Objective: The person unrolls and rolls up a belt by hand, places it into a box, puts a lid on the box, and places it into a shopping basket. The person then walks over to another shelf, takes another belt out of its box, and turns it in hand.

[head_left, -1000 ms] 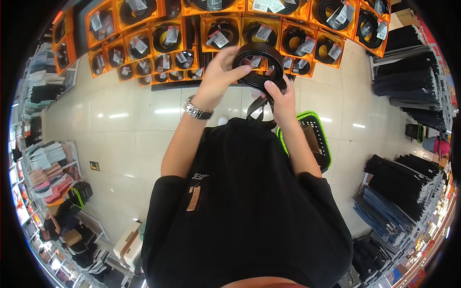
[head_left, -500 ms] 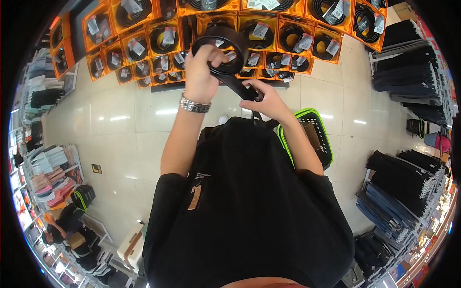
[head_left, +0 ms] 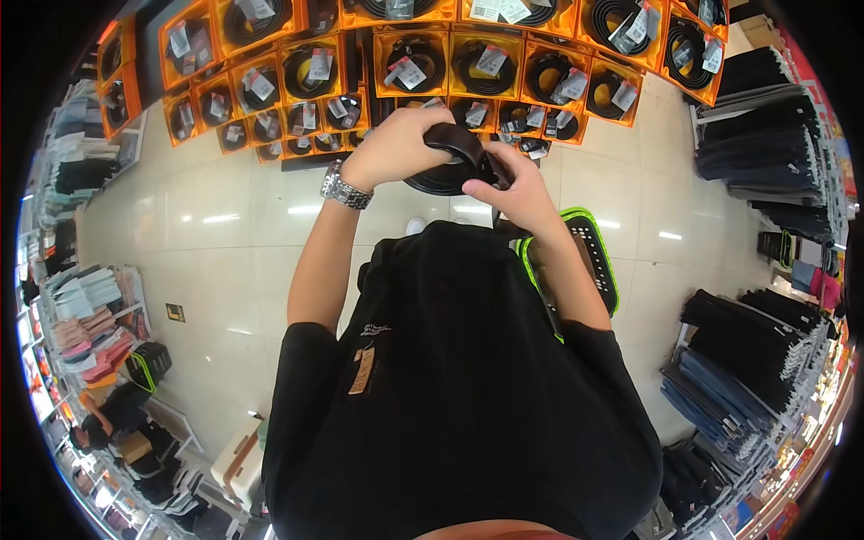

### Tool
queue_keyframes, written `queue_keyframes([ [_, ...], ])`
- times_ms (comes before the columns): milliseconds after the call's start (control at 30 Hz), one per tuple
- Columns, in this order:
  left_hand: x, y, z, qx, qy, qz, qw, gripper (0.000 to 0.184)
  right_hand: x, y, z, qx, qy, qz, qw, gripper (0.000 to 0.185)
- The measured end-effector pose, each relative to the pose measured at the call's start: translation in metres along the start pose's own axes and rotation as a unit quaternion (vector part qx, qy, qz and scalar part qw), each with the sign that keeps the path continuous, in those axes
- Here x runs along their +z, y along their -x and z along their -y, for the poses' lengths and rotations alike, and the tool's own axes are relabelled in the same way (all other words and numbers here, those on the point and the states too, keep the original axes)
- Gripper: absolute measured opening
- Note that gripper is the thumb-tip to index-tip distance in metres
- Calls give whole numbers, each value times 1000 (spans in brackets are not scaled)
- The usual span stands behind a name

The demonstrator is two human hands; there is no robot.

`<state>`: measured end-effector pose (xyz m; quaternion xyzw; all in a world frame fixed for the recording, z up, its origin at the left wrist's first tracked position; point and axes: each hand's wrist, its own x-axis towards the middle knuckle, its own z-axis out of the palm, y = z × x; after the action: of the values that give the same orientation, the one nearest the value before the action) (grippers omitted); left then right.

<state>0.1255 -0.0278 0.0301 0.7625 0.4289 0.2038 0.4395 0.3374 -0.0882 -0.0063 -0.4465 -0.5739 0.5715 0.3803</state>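
Note:
A dark leather belt [head_left: 454, 140], partly coiled, is between my two hands in front of my chest. My left hand [head_left: 396, 151], with a metal watch [head_left: 345, 186] on its wrist, grips the coil from the left. My right hand [head_left: 515, 187] has its thumb and fingers closed on the belt's end at the right. The fingertips of my left hand are hidden behind the coil. Past my hands stands a rack of orange boxes [head_left: 450, 95], each with a rolled, tagged belt inside.
A green-rimmed black shopping basket [head_left: 615, 286] is beyond my right forearm. Folded trousers [head_left: 756, 346] hang along the right, with stacked clothes [head_left: 90, 297] on the left. A pale suitcase [head_left: 238, 463] stands at lower left on the tiled floor [head_left: 234, 279]. Another person [head_left: 108, 427] is at far left.
The belt coil has come down and closer to me, tilting from upright loop to lower position. My left hand has lowered with it and turned over its top; my right hand shifted slightly right.

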Motion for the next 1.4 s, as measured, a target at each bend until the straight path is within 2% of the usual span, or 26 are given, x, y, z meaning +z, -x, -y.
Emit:
queue_keyframes([
  [33, 1, 0, -2, -1, -26, 3, 1000, 28, 0, 0, 1, 23, 70, -14, 997, 51],
  [167, 2, 1, -2, 59, -16, -24, 998, 39, 0, 0, -18, 7, 18, -8, 1000, 44],
  [267, 2, 1, -3, 19, 145, -67, 987, 56, 3, -3, -19, -4, -59, -61, 996, 42],
  [333, 13, 0, 4, 28, 238, -123, 963, 60, 4, -3, -15, -1, -102, -79, 992, 41],
  [400, 26, 0, 5, 15, 371, -176, 912, 65, 6, -7, -16, -14, -164, -122, 979, 37],
  [433, 34, 2, 8, 26, 438, -175, 881, 56, 7, -9, -16, -34, -200, -132, 970, 32],
  [500, 56, 1, 17, 21, 639, -119, 760, 45, 11, -11, -15, -37, -230, -146, 962, 29],
  [533, 67, -2, 15, 58, 695, -108, 708, 33, 14, -12, -17, -26, -225, -141, 964, 30],
  [567, 75, -3, 11, 5, 731, -153, 665, 19, 17, -14, -21, -14, -219, -137, 966, 31],
  [633, 74, -9, 13, 28, 762, -181, 621, 12, 21, -15, -26, 16, -199, -121, 972, 42],
  [700, 70, -11, 9, -20, 729, -247, 638, 14, 20, -16, -27, 13, -166, -63, 984, 51],
  [733, 67, -11, 9, -19, 720, -257, 645, 13, 24, -16, -27, -40, -154, -45, 986, 56],
  [833, 59, -9, 4, 0, 686, -287, 668, 13, 28, -15, -22, -39, -199, -16, 979, 56],
  [867, 56, -8, 0, 19, 662, -305, 684, 14, 26, -18, -35, -95, -88, -40, 991, 47],
  [900, 51, -6, -1, 41, 674, -295, 676, 15, 25, -17, -43, -97, -89, -43, 990, 47],
  [967, 38, 1, -18, 56, 708, -284, 644, 16, 22, -14, -54, -18, -59, -62, 996, 35],
  [1000, 29, 6, -31, 65, 708, -279, 646, 16, 23, -12, -55, -33, -34, -97, 994, 26],
  [1033, 22, 12, -42, 74, 706, -268, 651, 14, 21, -10, -61, -33, -35, -99, 994, 26],
  [1100, 10, 24, -68, 110, 648, -291, 696, 11, 13, -9, -88, -35, 22, -136, 990, 23],
  [1133, 4, 28, -71, 120, 670, -261, 685, 9, 11, -9, -103, -37, 34, -174, 984, 18],
  [1167, -3, 32, -71, 127, 685, -243, 675, 7, 3, -8, -117, 21, 5, -174, 984, 15],
  [1200, -6, 29, -83, 121, 663, -292, 679, 7, 0, -6, -127, 39, -47, -184, 981, 15],
  [1267, -12, 27, -90, 190, 700, -249, 642, 8, -12, -7, -173, 52, -107, -202, 972, 19],
  [1300, -12, 24, -95, 191, 699, -249, 643, 8, -14, -4, -179, 51, -107, -202, 972, 19],
  [1333, -12, 20, -104, 225, 594, -264, 726, 7, -16, -1, -185, 123, -176, -217, 952, 23],
  [1400, -12, 1, -96, 288, 552, -198, 757, 12, -20, 5, -197, 231, -254, -232, 910, 32],
])
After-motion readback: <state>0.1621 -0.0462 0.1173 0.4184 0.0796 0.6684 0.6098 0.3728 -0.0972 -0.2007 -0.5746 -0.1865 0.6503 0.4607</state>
